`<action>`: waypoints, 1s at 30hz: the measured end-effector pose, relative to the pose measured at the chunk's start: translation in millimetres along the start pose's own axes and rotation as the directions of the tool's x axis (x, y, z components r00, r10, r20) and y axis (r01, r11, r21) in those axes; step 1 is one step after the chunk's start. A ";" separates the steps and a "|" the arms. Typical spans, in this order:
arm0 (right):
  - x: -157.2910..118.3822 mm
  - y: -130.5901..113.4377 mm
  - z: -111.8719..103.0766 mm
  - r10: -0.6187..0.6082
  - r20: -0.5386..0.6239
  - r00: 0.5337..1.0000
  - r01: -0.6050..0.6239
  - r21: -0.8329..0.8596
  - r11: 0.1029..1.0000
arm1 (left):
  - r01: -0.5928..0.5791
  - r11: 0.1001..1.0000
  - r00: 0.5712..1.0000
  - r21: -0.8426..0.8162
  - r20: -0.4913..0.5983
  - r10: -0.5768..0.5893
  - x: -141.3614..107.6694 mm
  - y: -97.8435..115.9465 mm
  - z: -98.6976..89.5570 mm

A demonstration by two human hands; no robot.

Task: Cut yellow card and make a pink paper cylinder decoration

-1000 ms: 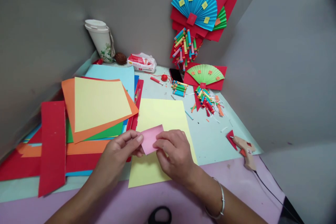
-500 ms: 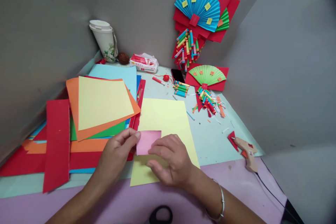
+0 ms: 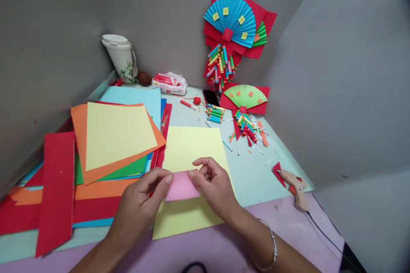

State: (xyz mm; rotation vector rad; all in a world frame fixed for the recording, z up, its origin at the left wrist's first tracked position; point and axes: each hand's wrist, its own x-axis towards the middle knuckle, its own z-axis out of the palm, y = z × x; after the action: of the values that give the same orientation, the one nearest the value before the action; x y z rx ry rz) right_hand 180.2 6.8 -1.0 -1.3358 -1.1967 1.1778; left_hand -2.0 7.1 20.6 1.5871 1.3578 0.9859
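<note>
A small pink paper (image 3: pixel 181 187) is held between both hands, above a large yellow sheet (image 3: pixel 192 145) lying on the table. The thumb and fingers of my left hand (image 3: pixel 144 198) pinch its upper left corner. At its upper right corner, my right hand (image 3: pixel 215 183) has its thumb on the paper, with the index finger bent just above the top edge. The pink piece hides part of the yellow sheet.
Stacked coloured papers (image 3: pixel 118 136) and a red strip (image 3: pixel 57 187) lie left. Behind stand a white cup (image 3: pixel 121 57) and a tissue pack (image 3: pixel 169 83). Paper rolls (image 3: pixel 215 113), a fan decoration (image 3: pixel 245 97) and a glue gun (image 3: pixel 296 185) are at right. A blue fan (image 3: pixel 232 19) hangs behind.
My right hand has moved from the pink paper's lower right side up to its top right corner, the thumb now on it. The view has shifted slightly, so the scene sits lower and further left.
</note>
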 end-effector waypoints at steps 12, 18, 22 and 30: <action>5.1 -8.9 -2.0 0.184 0.224 0.957 -0.263 0.399 0.878 | 0.126 0.992 0.990 -0.032 -0.061 -0.128 6.8 -6.5 0.8; 6.8 -5.3 -1.2 0.176 0.176 0.969 -0.233 0.388 0.892 | 0.107 0.989 0.990 -0.101 0.103 -0.097 11.1 -8.9 -0.4; 3.3 -7.4 0.9 0.092 0.181 0.979 -0.133 0.225 0.965 | 0.220 0.954 0.974 -0.204 0.100 -0.204 13.2 -19.1 -4.4; -2.4 -3.7 7.1 0.042 0.276 0.960 -0.028 -0.054 0.998 | 0.428 0.739 0.903 -0.520 0.221 -0.368 13.1 -6.3 -6.8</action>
State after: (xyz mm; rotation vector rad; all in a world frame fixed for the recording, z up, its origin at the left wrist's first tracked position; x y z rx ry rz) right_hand 172.6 5.0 2.3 -1.2613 -1.4134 1.4036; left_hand -9.1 21.3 18.0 0.8403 1.1275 0.9042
